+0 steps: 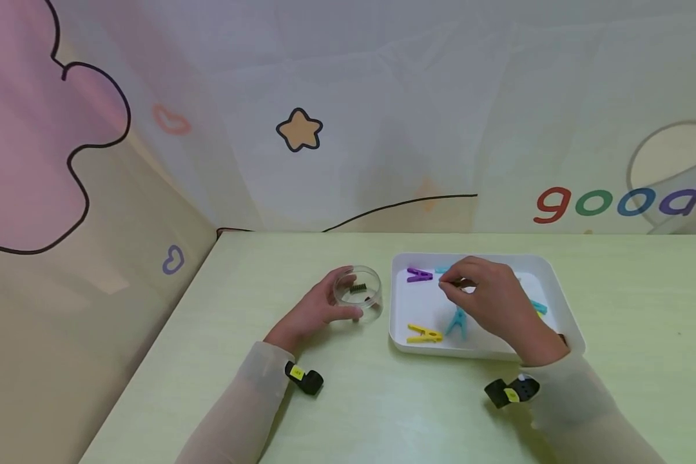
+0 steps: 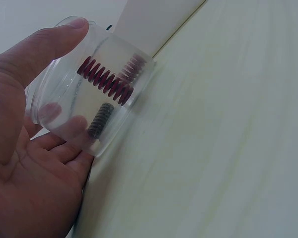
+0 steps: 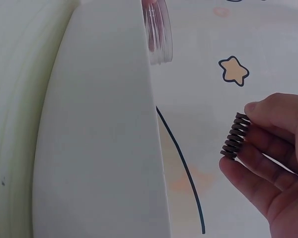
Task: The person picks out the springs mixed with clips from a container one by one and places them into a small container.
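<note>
My left hand (image 1: 319, 304) grips a clear round jar (image 1: 373, 312) on the table, thumb on the near side and fingers round the far side. Inside the jar, the left wrist view shows a red coil spring (image 2: 105, 81), a dark spring (image 2: 101, 120) and a second reddish coil shape (image 2: 132, 68), perhaps another spring. Above the white tray (image 1: 399, 309), my right hand (image 1: 490, 293) pinches a brownish coil spring (image 3: 235, 136) between thumb and fingers; in the head view that spring is mostly hidden.
The tray holds a purple clothespin (image 1: 419, 276), a yellow one (image 1: 424, 334) and a light blue one (image 1: 457, 320). More blue and yellow pieces (image 1: 538, 307) show beside the right hand, partly covered. A printed cloth (image 1: 359, 129) hangs behind the table.
</note>
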`<state>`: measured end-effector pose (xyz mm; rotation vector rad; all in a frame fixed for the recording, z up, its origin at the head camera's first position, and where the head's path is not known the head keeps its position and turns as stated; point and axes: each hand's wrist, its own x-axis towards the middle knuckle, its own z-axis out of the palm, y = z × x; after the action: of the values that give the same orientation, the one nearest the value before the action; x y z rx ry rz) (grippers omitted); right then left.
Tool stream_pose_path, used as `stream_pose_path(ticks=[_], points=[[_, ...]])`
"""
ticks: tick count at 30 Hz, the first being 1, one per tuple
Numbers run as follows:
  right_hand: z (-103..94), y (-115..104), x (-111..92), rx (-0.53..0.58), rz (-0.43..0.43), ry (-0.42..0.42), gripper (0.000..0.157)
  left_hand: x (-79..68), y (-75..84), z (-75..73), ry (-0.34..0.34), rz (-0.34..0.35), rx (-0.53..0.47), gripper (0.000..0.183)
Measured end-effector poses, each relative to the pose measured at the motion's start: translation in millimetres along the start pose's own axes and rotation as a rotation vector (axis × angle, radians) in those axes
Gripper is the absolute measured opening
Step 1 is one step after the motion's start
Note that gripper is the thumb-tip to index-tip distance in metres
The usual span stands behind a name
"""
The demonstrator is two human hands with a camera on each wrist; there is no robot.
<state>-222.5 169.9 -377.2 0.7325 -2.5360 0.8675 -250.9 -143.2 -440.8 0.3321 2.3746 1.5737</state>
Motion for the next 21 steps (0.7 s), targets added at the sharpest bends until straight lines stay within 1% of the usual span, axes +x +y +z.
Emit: stream_pose_path(ticks=[4,5,11,12,21], points=[[2.2,-2.6,2.5,0.007,-0.018,0.014,0.005,-0.5,-0.3,-0.5,0.004,-0.008,-0.005,0.085],[2.6,-3.5,3.4,0.007,-0.019,0.015,0.005,-2.0,2.6,-0.7,0.001,-0.013,-0.009,0.084],[3.1,-10.4,7.2,0.002,0.002,-0.005,0.003,-1.9,2.2,-1.1,-0.009,-0.016,-0.023,0.084],[3.1,-11.2,7.5,0.002,0.002,-0.005,0.003,-0.5,-0.9,-1.1,-0.006,-0.011,-0.022,0.085],[7.6,-12.8,10.8,0.020,-0.030,0.036,0.004,-1.2,-1.3,-1.1,0.000,-0.009,-0.023,0.086]])
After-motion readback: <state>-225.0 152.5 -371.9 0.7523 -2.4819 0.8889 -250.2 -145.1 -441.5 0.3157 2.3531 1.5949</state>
